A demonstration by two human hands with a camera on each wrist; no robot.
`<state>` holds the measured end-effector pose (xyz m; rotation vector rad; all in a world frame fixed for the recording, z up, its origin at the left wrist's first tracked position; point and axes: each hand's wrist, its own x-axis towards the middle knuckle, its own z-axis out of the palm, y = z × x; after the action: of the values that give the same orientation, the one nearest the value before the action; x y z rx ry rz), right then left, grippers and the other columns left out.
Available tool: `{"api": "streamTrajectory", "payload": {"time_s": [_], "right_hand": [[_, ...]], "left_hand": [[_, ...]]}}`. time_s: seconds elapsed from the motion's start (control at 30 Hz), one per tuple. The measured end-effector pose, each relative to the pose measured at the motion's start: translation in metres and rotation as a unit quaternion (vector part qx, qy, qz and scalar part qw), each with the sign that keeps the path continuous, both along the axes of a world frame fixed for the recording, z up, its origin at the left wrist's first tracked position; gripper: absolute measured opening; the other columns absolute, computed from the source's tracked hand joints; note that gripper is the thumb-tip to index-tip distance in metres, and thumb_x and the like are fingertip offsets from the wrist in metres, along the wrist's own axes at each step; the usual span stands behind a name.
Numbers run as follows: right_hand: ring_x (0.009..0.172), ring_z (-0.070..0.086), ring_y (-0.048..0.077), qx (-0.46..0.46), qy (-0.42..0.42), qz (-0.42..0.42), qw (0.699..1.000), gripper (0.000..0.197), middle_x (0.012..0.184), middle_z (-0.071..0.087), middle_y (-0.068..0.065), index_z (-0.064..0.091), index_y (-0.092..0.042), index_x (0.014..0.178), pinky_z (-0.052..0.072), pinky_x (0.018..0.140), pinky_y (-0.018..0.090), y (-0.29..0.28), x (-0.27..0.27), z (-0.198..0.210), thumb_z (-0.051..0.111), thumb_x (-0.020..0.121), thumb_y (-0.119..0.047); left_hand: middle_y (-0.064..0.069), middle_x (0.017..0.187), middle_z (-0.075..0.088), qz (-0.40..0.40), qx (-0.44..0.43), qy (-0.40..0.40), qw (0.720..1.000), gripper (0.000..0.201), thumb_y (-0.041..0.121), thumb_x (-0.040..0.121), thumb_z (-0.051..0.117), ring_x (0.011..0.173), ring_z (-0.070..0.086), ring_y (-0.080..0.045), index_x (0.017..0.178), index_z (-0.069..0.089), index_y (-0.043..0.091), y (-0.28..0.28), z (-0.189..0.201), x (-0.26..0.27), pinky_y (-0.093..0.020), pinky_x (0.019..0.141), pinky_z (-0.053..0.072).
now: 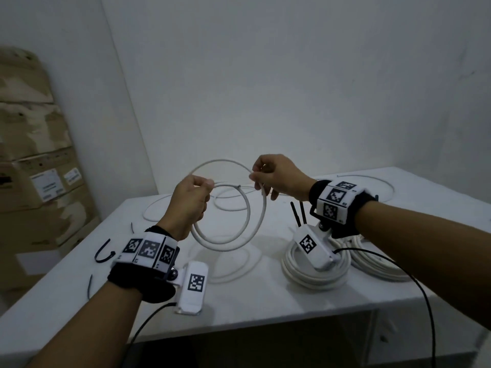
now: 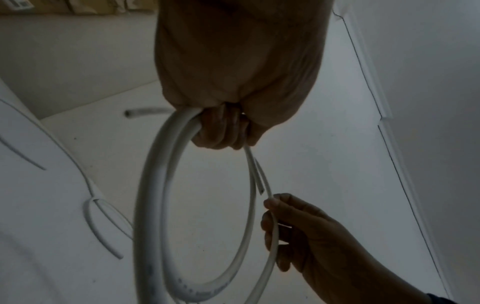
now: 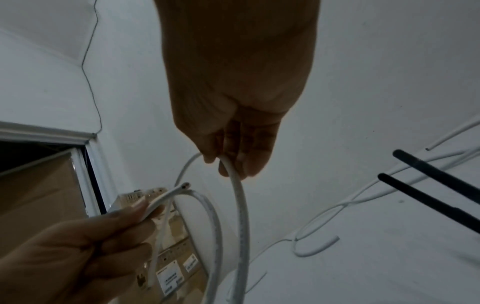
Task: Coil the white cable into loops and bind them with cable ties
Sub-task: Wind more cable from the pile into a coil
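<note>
Head view: left hand [image 1: 190, 201] and right hand [image 1: 276, 176] pinch the white cable [image 1: 255, 224], fingertips partly hidden.

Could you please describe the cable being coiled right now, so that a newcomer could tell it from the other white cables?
Start at the white table. Above its middle, the left hand and the right hand hold up the white cable in round loops. Unlike the finished coils lying on the table's right side and the loose cable strewn behind, it hangs in the air.

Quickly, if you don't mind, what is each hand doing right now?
Left hand: grips the gathered loops of the white cable.
Right hand: pinches the white cable's next strand, above the table.
</note>
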<state>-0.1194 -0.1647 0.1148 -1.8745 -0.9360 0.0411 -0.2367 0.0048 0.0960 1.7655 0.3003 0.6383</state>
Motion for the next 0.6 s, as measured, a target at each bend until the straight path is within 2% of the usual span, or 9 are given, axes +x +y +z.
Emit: {"api": "streamTrajectory", "payload": {"time_s": [0.1,0.23,0.37,0.47,0.57,0.6], "right_hand": [[0.057,0.058,0.02,0.024,-0.023,0.013,0.999,0.008,0.074,0.064,0.007,0.057,-0.011,0.084,0.045,0.042,0.026,-0.008,-0.001,0.006,0.06,0.091,-0.014],[0.055,0.053,0.016,0.032,-0.031,0.036,0.998,0.009,0.08,0.071,0.006,0.057,-0.014,0.083,0.039,0.039,0.023,-0.015,-0.004,0.017,0.059,0.092,-0.015],[0.052,0.049,0.012,0.022,-0.035,0.049,0.998,0.008,0.077,0.071,0.007,0.057,-0.013,0.087,0.033,0.041,0.018,-0.023,-0.006,0.027,0.056,0.094,-0.017],[0.052,0.049,0.006,0.001,-0.06,0.04,0.997,0.008,0.068,0.063,0.001,0.059,-0.013,0.089,0.037,0.05,0.014,-0.026,-0.006,0.021,0.056,0.094,-0.018],[0.064,0.056,0.013,-0.021,-0.074,0.042,0.996,0.01,0.072,0.065,0.001,0.06,-0.013,0.091,0.043,0.064,0.024,-0.029,-0.006,0.013,0.053,0.095,-0.019],[0.066,0.058,0.014,-0.021,-0.071,0.046,0.996,0.011,0.072,0.067,0.002,0.06,-0.013,0.091,0.044,0.065,0.025,-0.031,-0.006,0.012,0.053,0.096,-0.019]], "left_hand": [[0.001,0.059,0.042,-0.012,0.017,-0.008,1.0,0.02,0.022,0.1,0.051,0.041,0.029,-0.005,0.082,0.044,0.015,-0.009,0.009,0.004,-0.017,0.036,0.024],[0.006,0.049,0.039,-0.071,0.032,-0.005,0.997,0.02,0.019,0.098,0.053,0.038,0.025,-0.005,0.081,0.045,0.013,-0.023,0.015,0.01,-0.016,0.036,0.021],[0.011,0.043,0.04,-0.102,0.052,-0.008,0.993,0.02,0.017,0.098,0.053,0.037,0.027,-0.004,0.08,0.047,0.012,-0.036,0.018,0.015,-0.016,0.036,0.022],[0.01,0.041,0.039,-0.129,0.07,-0.011,0.989,0.021,0.015,0.098,0.052,0.037,0.026,-0.003,0.078,0.047,0.012,-0.048,0.019,0.018,-0.016,0.036,0.022],[0.01,0.044,0.04,-0.143,0.075,-0.013,0.987,0.021,0.015,0.098,0.052,0.038,0.027,-0.004,0.078,0.049,0.01,-0.058,0.02,0.021,-0.016,0.037,0.023],[0.009,0.045,0.041,-0.145,0.077,-0.012,0.986,0.021,0.016,0.098,0.053,0.039,0.028,-0.004,0.078,0.049,0.01,-0.06,0.019,0.021,-0.016,0.037,0.024]]}}
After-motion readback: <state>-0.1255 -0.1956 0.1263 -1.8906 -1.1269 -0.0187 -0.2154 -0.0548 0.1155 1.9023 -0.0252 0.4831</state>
